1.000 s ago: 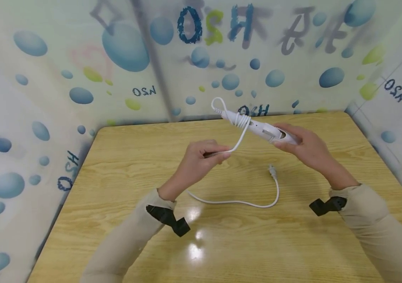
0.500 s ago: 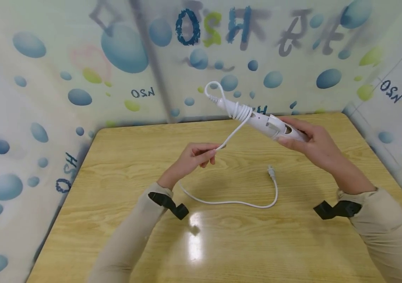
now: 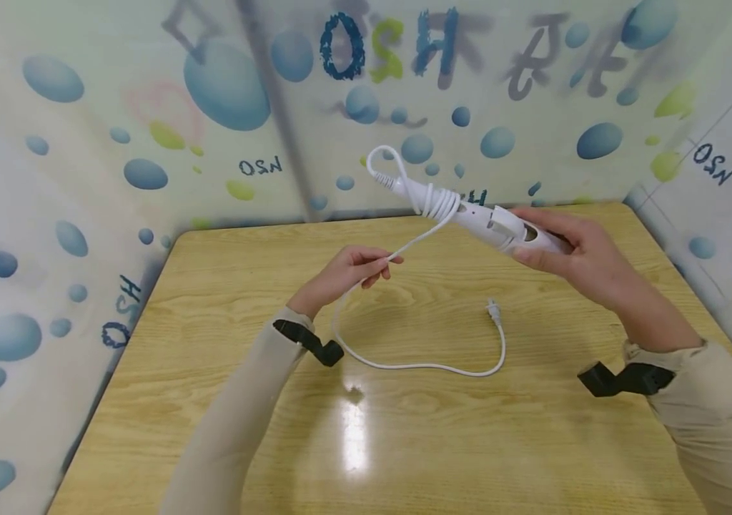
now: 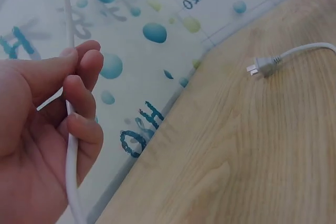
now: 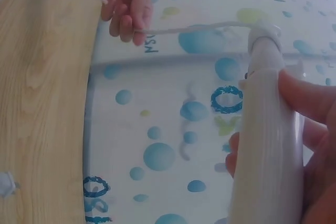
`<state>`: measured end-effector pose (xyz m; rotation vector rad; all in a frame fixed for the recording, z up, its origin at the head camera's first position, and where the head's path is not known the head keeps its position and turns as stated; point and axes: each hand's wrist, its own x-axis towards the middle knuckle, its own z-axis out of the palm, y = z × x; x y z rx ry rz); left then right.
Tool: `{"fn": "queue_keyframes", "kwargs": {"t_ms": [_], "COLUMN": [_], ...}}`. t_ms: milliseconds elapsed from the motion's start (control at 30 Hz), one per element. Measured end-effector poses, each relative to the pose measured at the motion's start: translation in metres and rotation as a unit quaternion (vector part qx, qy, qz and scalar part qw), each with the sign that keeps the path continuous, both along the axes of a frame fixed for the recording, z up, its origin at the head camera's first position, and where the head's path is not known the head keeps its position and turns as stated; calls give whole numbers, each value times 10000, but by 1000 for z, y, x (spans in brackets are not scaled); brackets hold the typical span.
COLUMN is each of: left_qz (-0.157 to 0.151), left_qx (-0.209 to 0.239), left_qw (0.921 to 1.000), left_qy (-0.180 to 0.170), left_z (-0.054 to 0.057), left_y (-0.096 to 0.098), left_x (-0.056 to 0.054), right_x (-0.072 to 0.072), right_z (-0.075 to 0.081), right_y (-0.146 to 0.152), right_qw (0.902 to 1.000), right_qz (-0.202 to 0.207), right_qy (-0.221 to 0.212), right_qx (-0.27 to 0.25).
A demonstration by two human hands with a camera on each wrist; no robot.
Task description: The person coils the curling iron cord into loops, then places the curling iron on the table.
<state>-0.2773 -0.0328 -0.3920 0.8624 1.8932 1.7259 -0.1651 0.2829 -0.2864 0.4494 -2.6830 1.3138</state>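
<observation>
My right hand grips a white hair curling iron by its thick end, holding it tilted above the table. Several turns of its white power cord wrap the thin end, and a small cord loop sticks up past the tip. Between thumb and forefinger, my left hand pinches the cord a short way from the coils. The left wrist view shows the cord running down across the palm, behind curled fingers. From there it curves along the table to a two-prong plug.
A wooden table lies beneath both hands. Behind and beside it stand walls with printed blue and green bubbles. Black camera mounts sit on both wrists.
My left hand has moved left, drawing the cord straighter away from the coils. The right hand has shifted right and the iron's thin end has risen. The plug stays on the table.
</observation>
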Motion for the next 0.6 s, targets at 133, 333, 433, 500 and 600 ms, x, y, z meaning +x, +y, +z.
{"fn": "queue_keyframes", "kwargs": {"t_ms": [133,333,433,500,600], "left_qz": [58,218,320,353,340], "left_qx": [-184,-69,-200,-374,-847], "left_qw": [9998,9984,9978,9980,9944], "left_qy": [-17,516,538,359,542], "left_z": [4,5,12,20,33], "left_y": [11,21,23,23,20], "left_x": [-11,-23,-23,-19,-14], "right_x": [7,14,15,14,11], "right_z": [3,0,-3,-5,-9], "right_y": [-6,-10,-9,-7,-4], "right_qw": [9996,9946,9907,9866,9775], "right_qz": [267,981,1241,1472,1875], "right_qy": [-75,-116,-239,-363,-634], "right_qx": [59,307,498,607,726]}}
